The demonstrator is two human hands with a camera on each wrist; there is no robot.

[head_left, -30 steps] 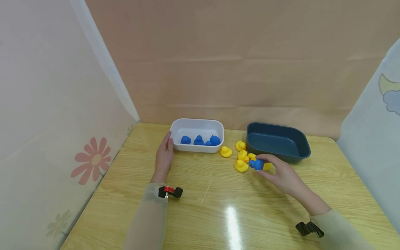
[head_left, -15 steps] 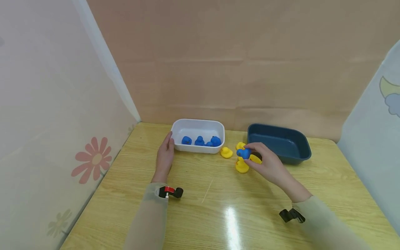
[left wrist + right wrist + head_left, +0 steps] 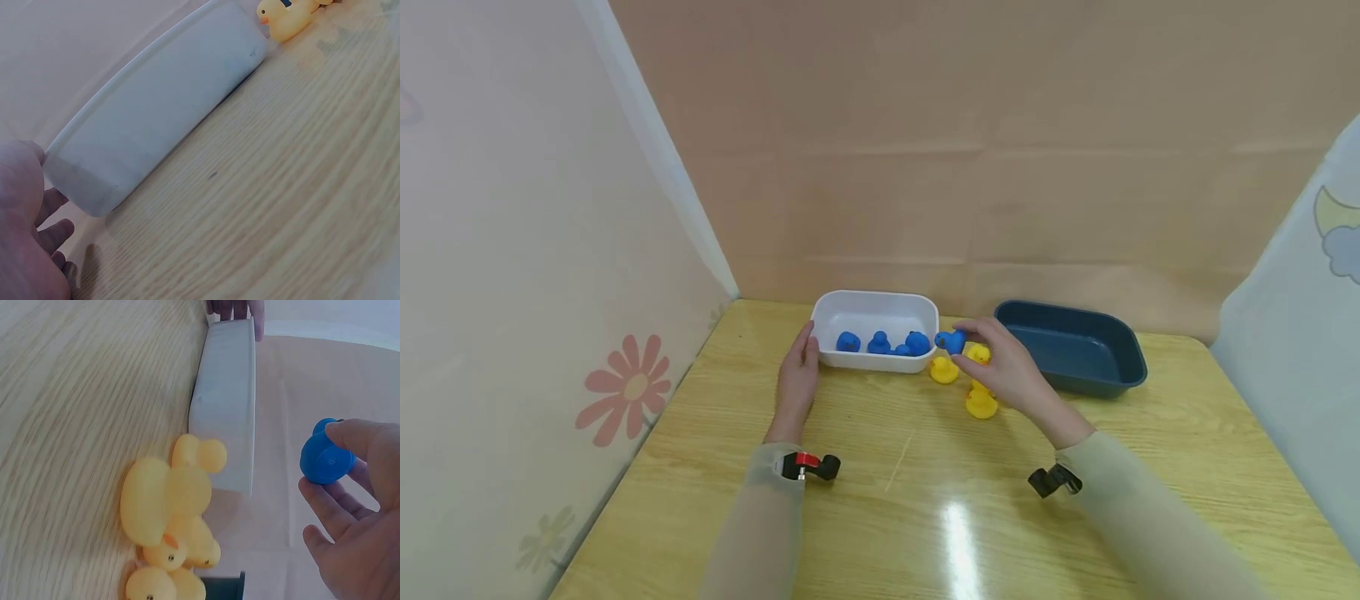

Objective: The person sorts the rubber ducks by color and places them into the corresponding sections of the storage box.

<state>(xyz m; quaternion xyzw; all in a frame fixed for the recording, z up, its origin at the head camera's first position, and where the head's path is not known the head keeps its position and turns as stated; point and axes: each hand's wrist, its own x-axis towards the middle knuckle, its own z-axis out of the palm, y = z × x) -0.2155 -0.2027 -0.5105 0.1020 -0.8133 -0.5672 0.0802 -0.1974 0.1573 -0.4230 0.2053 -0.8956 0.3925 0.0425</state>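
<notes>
Currently, the left hand [image 3: 797, 379] rests fairly straight fingers against the left end of the white tray [image 3: 872, 362], whose long axis runs sideways, with four blue ducks [image 3: 878, 342] inside. Just off its right end, above rim height, the held duck [image 3: 952, 342] faces left, pinched in the right hand [image 3: 1011, 367]. Yellow ducks [image 3: 981, 402] cluster lower, left of the dark tray [image 3: 1082, 337].

Head camera: looks forward and down on the bench [image 3: 865, 500]. Wrist cameras: close, tilted; left faces the white tray [image 3: 153, 103], right looks past yellow ducks [image 3: 145, 501]. All views share both.
</notes>
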